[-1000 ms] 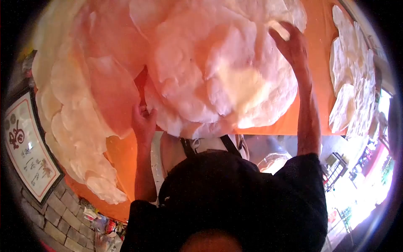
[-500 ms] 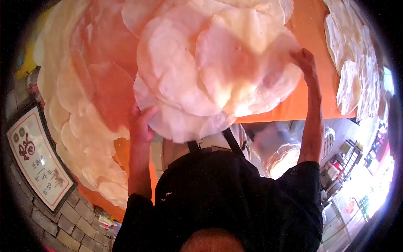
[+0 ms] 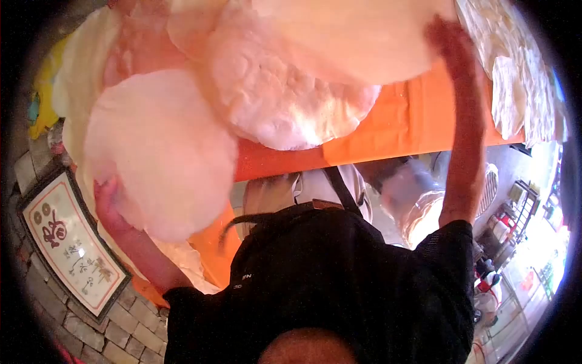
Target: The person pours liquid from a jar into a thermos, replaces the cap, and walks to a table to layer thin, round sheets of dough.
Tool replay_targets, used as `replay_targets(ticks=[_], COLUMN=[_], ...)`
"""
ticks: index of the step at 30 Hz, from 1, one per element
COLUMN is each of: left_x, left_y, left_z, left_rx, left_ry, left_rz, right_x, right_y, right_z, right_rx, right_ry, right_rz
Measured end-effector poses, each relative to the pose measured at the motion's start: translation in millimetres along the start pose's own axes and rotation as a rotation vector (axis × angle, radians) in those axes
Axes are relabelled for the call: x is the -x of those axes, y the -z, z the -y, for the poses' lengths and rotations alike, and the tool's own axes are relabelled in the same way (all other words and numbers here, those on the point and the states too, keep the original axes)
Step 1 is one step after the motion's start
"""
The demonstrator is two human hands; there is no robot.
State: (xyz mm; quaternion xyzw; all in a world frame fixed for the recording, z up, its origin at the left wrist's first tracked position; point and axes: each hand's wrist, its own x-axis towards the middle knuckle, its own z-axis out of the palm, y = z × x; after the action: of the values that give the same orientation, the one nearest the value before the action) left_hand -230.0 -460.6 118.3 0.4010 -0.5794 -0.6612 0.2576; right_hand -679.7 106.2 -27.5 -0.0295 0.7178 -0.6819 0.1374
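My left hand [image 3: 107,199] is closed on the edge of a pale, thin round dough sheet [image 3: 160,151], which is spread at the left. At the upper right, my right hand [image 3: 451,41], smeared by motion, grips the edge of another large dough sheet [image 3: 357,39]. Between the two lies a pile of similar wrinkled round sheets [image 3: 285,106], partly covered by the right-hand sheet. My left thumb shows on top of its sheet, while the fingers are hidden beneath.
An orange cloth [image 3: 394,115] covers the table. More sheets [image 3: 515,73] lie along its right end. A framed sign with writing [image 3: 76,246] stands at left over grey paving [image 3: 66,315]. Below the table edge is a clear bag [image 3: 415,209] with pale contents.
My hands have moved apart, left hand down and leftward, right hand up. Each now carries its own sheet away from the pile. More of the orange cloth shows.
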Motion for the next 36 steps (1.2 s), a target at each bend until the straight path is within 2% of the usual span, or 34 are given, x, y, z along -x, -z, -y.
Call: replay_targets(ticks=[2,4,6,9,11,12,13,14,15,20,25,27,30,31,32,34,36], left_x=[-14.0,-22.3,-24.8,-18.5,-25.0,-61.4,-59.8,-58.3,-19.2,-17.4,-43.1,-36.7,1.7,14.9,24.5,23.2,22.9], left_y=[-6.3,-39.9,-89.6,-182.4,-229.1,-229.2,-238.6,-248.1,-279.3,-309.2,-317.2,-321.7,-327.1,-321.6,-310.4,-274.4,-242.1], left_z=[-26.7,-51.1,-74.4,-100.5,-116.0,-122.6,-129.1,-135.7,-136.5,-139.6,-141.2,-120.0,-48.8,-7.3,40.3,144.4,151.3], left_rx=[-0.129,-0.056,0.035,0.179,0.245,0.286,0.263,0.241,0.164,-0.124,-0.73,-1.006,-1.476,-1.5,-1.467,-1.149,-0.983], left_ry=[-0.043,-0.108,-0.128,-0.09,-0.054,-0.13,-0.234,-0.336,-0.455,-0.814,-1.191,-1.275,-1.165,-1.158,-1.153,-1.257,-0.948], left_rz=[-0.053,0.05,0.194,0.425,0.558,0.729,0.723,0.71,0.52,0.53,0.663,0.788,1.163,1.297,1.404,1.494,1.492], right_x=[48.0,87.0,115.7,136.7,143.9,144.8,146.7,148.9,150.4,150.8,147.7,147.3,149.4,151.6,150.6,148.2,148.0], right_y=[-53.1,-74.6,-85.7,-103.8,-102.7,-102.8,-106.1,-110.4,-113.0,-112.8,-116.0,-116.3,-118.4,-117.9,-117.7,-117.7,-118.2], right_z=[-43.6,-52.5,-61.9,-77.7,-99.8,-104.1,-101.7,-98.8,-98.0,-104.1,-101.9,-100.8,-96.2,-95.9,-95.4,-95.2,-96.6], right_rx=[0.058,0.165,0.519,0.79,0.931,0.999,1.007,1.015,1.027,1.065,1.084,1.085,1.082,1.083,1.083,1.076,1.057], right_ry=[-0.168,-0.264,-0.196,0.046,0.152,0.205,0.277,0.348,0.413,0.308,0.323,0.332,0.29,0.285,0.284,0.292,0.304], right_rz=[-0.081,-0.107,-0.243,-0.454,-0.469,-0.477,-0.463,-0.452,-0.442,-0.473,-0.48,-0.482,-0.479,-0.475,-0.472,-0.476,-0.475])
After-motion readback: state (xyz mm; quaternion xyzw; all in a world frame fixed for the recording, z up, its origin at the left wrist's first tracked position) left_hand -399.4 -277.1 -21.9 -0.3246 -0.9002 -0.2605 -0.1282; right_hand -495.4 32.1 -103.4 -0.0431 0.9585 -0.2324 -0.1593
